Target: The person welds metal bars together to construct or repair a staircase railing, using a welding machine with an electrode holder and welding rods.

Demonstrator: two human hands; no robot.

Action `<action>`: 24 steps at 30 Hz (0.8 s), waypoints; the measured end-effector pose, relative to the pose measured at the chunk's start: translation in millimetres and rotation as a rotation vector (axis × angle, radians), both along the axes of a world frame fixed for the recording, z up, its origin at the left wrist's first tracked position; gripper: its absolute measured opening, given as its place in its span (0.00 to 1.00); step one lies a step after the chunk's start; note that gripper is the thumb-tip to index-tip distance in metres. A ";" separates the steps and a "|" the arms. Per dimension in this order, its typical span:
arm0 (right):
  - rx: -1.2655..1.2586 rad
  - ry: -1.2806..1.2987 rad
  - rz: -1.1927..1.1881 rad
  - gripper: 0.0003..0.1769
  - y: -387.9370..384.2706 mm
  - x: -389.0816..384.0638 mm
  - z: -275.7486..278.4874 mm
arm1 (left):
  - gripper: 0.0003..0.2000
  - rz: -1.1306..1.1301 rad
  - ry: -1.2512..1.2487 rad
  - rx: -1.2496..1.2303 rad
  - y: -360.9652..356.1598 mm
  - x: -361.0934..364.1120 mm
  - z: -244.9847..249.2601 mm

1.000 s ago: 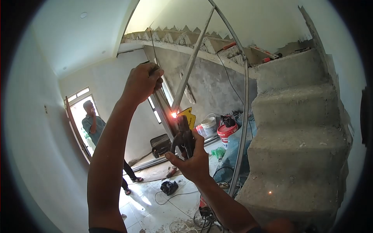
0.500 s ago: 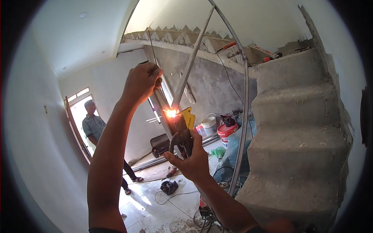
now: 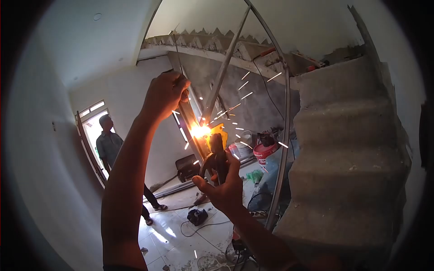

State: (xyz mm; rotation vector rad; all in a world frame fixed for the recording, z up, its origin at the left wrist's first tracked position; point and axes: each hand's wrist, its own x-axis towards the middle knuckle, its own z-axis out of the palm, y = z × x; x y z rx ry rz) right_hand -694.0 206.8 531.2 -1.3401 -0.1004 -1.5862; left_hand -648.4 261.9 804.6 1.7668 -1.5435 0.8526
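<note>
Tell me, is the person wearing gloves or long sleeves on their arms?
No gloves: the left hand and right hand are both bare. The left forearm and right forearm are bare too. Only a dark sleeve edge peeks in at the bottom of the left arm.

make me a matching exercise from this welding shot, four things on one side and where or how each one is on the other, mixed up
Things:
1. left hand
2. right hand
3. red bucket
4. person

Places or states:
a. low down, beside the foot of the concrete stairs
b. closed round the dark welding holder
c. standing in the doorway at the left
d. raised, gripping the metal bar above the sparks

Pairs: 1-d, 2-b, 3-a, 4-c
</note>
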 end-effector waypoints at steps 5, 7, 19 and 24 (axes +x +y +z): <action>-0.001 0.135 0.054 0.53 1.8 -11.6 9.6 | 0.11 -0.062 0.038 0.012 2.3 -0.6 2.0; -0.008 0.126 0.072 0.53 -0.2 -10.7 11.6 | 0.11 -0.046 0.028 0.007 2.1 -1.0 1.6; -0.029 0.097 0.111 0.45 1.2 -12.2 18.1 | 0.14 -0.005 0.043 -0.155 30.2 -7.9 4.3; 0.161 -0.110 0.582 0.47 2.8 -8.7 8.9 | 0.14 -0.076 0.048 -0.212 41.9 -14.2 -4.2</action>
